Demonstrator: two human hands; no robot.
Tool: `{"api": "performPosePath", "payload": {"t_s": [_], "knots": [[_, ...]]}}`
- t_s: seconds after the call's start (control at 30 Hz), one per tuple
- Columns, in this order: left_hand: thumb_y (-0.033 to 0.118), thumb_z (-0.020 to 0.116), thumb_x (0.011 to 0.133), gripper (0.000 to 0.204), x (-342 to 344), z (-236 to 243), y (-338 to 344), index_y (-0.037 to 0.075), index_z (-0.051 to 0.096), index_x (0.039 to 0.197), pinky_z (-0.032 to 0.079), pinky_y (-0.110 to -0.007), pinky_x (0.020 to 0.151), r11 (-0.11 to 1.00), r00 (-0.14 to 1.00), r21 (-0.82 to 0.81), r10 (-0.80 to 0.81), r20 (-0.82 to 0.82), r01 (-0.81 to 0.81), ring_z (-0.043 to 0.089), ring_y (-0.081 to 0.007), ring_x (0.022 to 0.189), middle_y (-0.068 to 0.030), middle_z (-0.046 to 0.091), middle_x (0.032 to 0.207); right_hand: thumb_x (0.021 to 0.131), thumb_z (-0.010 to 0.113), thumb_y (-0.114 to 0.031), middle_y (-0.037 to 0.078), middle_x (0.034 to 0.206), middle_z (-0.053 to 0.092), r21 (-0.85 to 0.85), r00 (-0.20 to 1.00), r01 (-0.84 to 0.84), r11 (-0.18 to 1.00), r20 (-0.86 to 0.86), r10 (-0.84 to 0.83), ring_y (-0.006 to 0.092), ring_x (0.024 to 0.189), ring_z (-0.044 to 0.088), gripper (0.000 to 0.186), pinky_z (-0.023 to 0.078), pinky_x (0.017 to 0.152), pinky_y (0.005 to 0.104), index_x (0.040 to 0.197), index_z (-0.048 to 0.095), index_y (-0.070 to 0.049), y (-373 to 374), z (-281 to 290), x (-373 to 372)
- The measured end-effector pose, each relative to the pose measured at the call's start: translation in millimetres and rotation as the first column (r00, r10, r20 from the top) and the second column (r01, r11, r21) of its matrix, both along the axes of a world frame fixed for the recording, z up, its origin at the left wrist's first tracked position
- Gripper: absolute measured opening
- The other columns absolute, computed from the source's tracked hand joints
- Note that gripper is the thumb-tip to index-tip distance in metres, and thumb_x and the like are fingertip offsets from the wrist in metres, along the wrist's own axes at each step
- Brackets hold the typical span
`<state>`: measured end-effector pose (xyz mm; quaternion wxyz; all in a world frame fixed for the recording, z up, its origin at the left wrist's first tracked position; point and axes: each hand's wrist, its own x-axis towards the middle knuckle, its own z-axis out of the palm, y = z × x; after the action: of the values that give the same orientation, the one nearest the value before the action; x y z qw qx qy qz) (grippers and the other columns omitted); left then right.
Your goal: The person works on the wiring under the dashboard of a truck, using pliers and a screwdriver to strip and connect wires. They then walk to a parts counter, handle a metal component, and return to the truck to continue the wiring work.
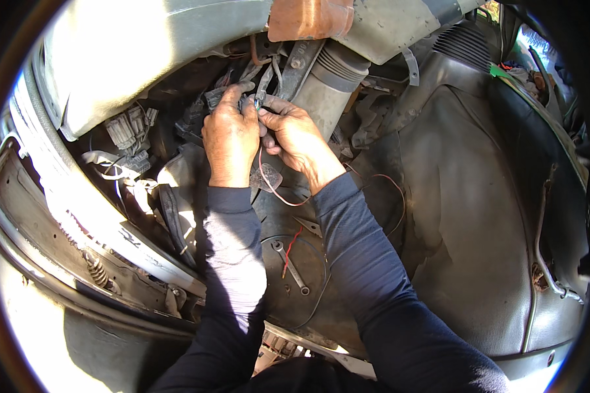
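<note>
My left hand (231, 137) and my right hand (295, 137) are closed together at a small connector (257, 103) among grey taped wires (264, 77) under the dashboard. The right thumb and forefinger pinch it; the left fingers grip around it, partly hiding it. A thin pinkish-red wire (275, 192) hangs below my hands and loops to the right. Just right of them is a grey steering column (334, 85); several grey plug connectors (128, 128) sit further left.
A wrench (294, 268) and short red wire (291, 243) lie on the dark floor mat. The metal door sill (144, 252) runs along the left. At right are a large dark cover (465, 216), a ribbed rubber boot (461, 46) and a bent metal rod (541, 242).
</note>
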<state>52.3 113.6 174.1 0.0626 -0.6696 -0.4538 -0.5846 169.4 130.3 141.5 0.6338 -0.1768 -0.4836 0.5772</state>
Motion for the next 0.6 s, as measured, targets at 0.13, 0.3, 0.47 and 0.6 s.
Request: {"api": "performPosePath", "payload": {"t_s": [0.13,0.3,0.47,0.6], "knots": [[0.019,0.070,0.091,0.028,-5.9,2.2,-2.4,0.010,0.075,0.117,0.057,-0.045,0.076,0.999,0.999,-0.040,-0.034,0.019,0.035,0.075,-0.0359,0.077,-0.0231,0.074,0.085,0.104,0.057,-0.008,0.003,0.074,0.063,0.053,0.985,0.160,0.986,0.062,-0.163,0.0084,0.052,0.050,0.016,0.038,0.045,0.0239,0.107,0.069,0.002,0.8,-0.3,-4.2],[0.012,0.073,0.084,0.050,-25.0,10.2,-5.4,0.003,0.065,0.134,0.056,-0.039,0.085,0.957,0.947,-0.147,-0.272,-0.168,0.249,0.073,-0.0267,0.092,-0.0202,0.074,0.105,0.099,0.057,-0.011,0.021,0.083,0.073,0.424,0.591,0.589,0.688,0.355,-0.725,0.0303,0.071,0.071,0.019,0.057,0.069,0.0443,0.101,0.067,0.005,-3.6,3.9,-7.8],[0.012,0.074,0.080,0.061,-25.4,9.4,-11.3,0.015,0.060,0.139,0.057,-0.043,0.089,0.969,0.965,-0.164,-0.212,-0.157,0.187,0.073,-0.0398,0.100,-0.0248,0.074,0.107,0.095,0.056,-0.026,0.032,0.098,0.072,0.620,0.059,0.569,0.540,0.625,-0.778,0.0491,0.097,0.070,0.033,0.056,0.089,0.0547,0.098,0.069,0.004,-22.5,25.1,2.7],[0.009,0.074,0.081,0.051,-26.1,11.1,-12.6,0.012,0.063,0.131,0.057,-0.042,0.092,0.941,0.965,-0.248,-0.253,-0.065,0.230,0.073,-0.0386,0.107,-0.0216,0.076,0.112,0.094,0.052,-0.023,0.021,0.076,0.069,0.403,0.450,0.439,0.803,0.676,-0.584,0.0329,0.069,0.069,0.030,0.054,0.062,0.0431,0.084,0.065,0.001,-40.5,50.0,28.5]]}}
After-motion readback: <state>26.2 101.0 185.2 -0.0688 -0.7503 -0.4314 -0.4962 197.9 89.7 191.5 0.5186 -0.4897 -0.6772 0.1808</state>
